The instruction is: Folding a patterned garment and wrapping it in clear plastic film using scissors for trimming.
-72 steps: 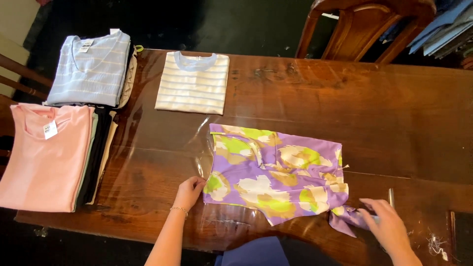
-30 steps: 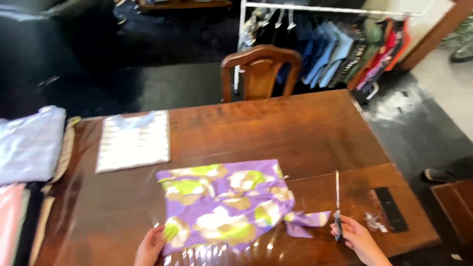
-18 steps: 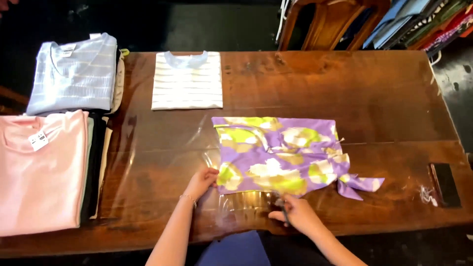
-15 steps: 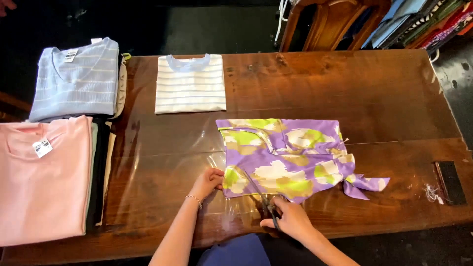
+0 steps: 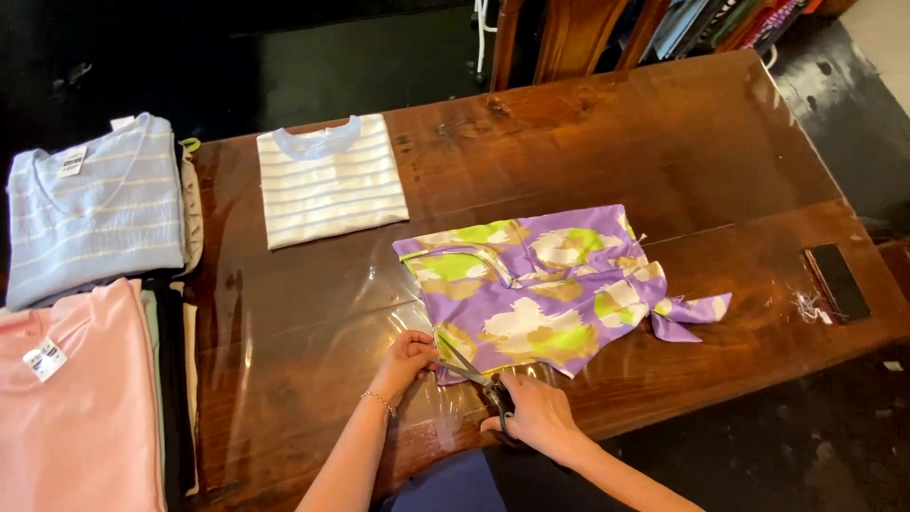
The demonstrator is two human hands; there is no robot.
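Observation:
A purple garment with green and tan blotches (image 5: 545,284) lies folded on the wooden table (image 5: 664,142), partly inside a clear plastic bag (image 5: 379,303). My right hand (image 5: 531,412) grips a pair of scissors (image 5: 469,370) whose blades point up-left at the garment's near-left corner. My left hand (image 5: 409,356) pinches the plastic and cloth at that same corner, just beside the blades.
A striped white top (image 5: 327,180) lies folded at the back. A pale blue striped top (image 5: 95,204) and a pink top (image 5: 71,398) rest on stacks at the left. A dark flat phone-like object (image 5: 836,282) lies at the right edge. A wooden chair (image 5: 559,33) stands behind the table.
My right hand came from the table's right side to the garment's near-left corner with the scissors. My left hand stayed at that corner. The camera view shifted.

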